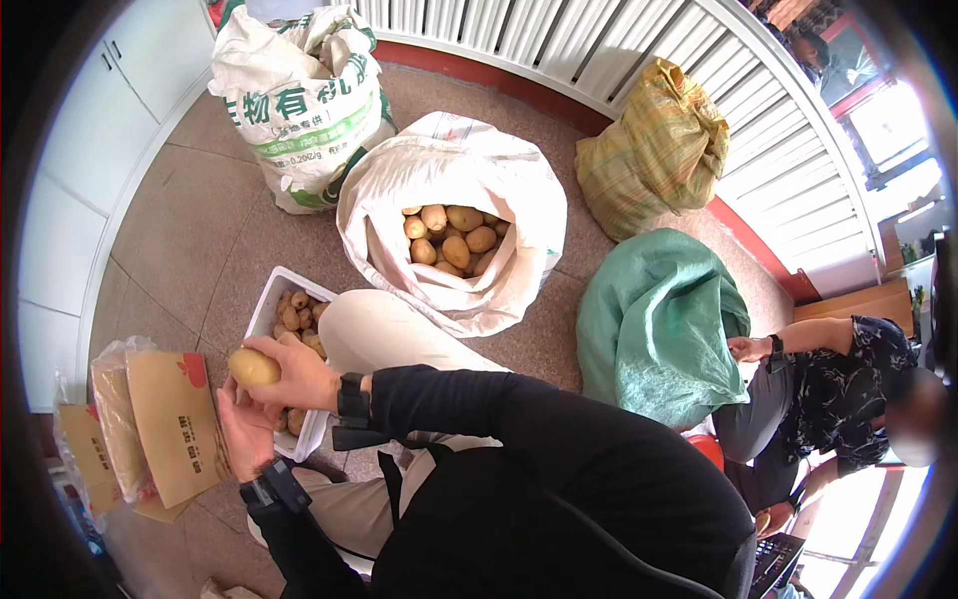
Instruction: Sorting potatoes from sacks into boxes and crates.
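Observation:
My right hand [303, 374] grips a smooth yellow-brown potato [254, 367] between thumb and fingers. Just below it, my left hand [249, 438] is spread palm up, close to the potato. Some of its fingers are hidden behind my right hand, so contact with the potato is unclear. Under both hands stands a white plastic crate [258, 318] of small potatoes [298, 311], partly covered by my hands and knee. Beyond my knee, a white woven sack [374, 202] with its rim rolled down holds many larger potatoes [455, 247].
Flat cardboard cartons [176, 427], some in plastic film, stand at left. A printed white sack [299, 120], a yellow plaid sack [651, 150] and a green sack [658, 322] stand around. Another person [831, 382] sits at right, one hand at the green sack. A white radiator [554, 45] lines the wall.

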Motion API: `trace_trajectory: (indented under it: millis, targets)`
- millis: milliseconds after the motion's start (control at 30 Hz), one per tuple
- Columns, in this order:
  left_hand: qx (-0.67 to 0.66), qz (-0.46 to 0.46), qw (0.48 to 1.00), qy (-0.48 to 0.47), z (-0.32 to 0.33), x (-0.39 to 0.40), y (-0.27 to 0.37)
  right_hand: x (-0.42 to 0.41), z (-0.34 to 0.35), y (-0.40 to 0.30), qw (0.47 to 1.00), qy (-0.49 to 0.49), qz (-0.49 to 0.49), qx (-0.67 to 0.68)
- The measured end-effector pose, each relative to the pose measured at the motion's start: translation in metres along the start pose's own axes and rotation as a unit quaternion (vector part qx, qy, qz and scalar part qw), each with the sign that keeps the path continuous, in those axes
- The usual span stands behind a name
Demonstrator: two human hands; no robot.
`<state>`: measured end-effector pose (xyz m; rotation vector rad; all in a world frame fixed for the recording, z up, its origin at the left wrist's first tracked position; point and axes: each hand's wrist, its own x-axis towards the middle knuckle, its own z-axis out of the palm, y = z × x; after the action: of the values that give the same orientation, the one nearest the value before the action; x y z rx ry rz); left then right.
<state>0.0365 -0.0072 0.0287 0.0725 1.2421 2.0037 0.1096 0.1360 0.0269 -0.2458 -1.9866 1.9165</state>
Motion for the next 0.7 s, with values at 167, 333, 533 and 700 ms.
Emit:
trace_trajectory:
  millis: [167, 333, 533, 700]
  targets:
    - [-0.063, -0.015, 0.997, -0.030, 0.001, -0.005, -0.002, -0.008, 0.023, 0.007, 0.982, -0.002, -0.110, -0.152]
    - [-0.087, 0.054, 0.994, 0.025, -0.003, -0.013, 0.005, -0.010, 0.047, 0.006, 0.971, 0.011, -0.204, -0.121]
    - [-0.089, 0.040, 0.992, 0.084, -0.018, -0.014, 0.008, -0.016, 0.062, 0.002, 0.950, -0.044, -0.297, -0.088]
    - [-0.116, 0.046, 0.989, 0.074, -0.023, -0.018, 0.010, -0.016, 0.061, -0.001, 0.955, -0.097, -0.281, -0.018]
